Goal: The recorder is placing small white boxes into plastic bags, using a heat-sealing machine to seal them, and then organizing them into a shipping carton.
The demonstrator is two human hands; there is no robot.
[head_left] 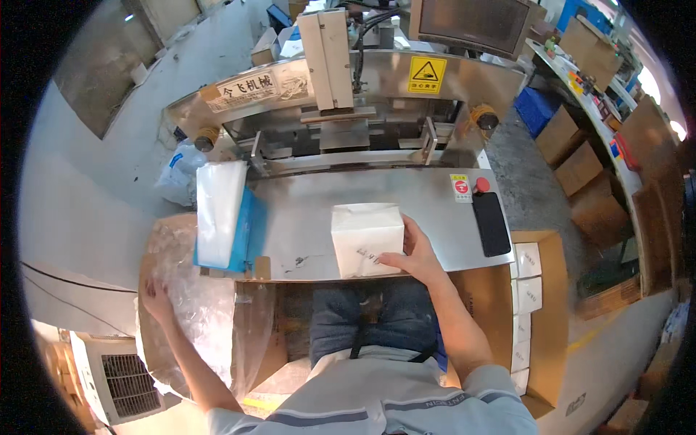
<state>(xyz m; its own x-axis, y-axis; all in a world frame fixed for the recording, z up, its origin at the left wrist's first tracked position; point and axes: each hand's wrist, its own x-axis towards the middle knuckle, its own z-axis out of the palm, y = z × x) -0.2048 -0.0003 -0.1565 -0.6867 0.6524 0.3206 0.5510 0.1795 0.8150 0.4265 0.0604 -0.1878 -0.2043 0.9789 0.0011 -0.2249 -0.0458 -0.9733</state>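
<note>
A white box (366,235) stands at the front edge of the metal worktable (304,210). My right hand (415,254) grips it from the right side, thumb on the near face and fingers round the far side. Far to the left, my left hand (156,299) reaches over a cardboard carton lined with clear plastic (199,312). Its fingers are apart, at the liner's left side, and nothing shows in them. Between the two hands, a stack of clear plastic bags (220,210) leans on a blue holder (250,225).
Behind the table stands a metal machine (344,134) with a yellow warning sign (426,75). A red button (482,185) and a black phone (491,225) are at the table's right. An open carton (547,326) at right holds several white boxes (528,293). My lap is under the edge.
</note>
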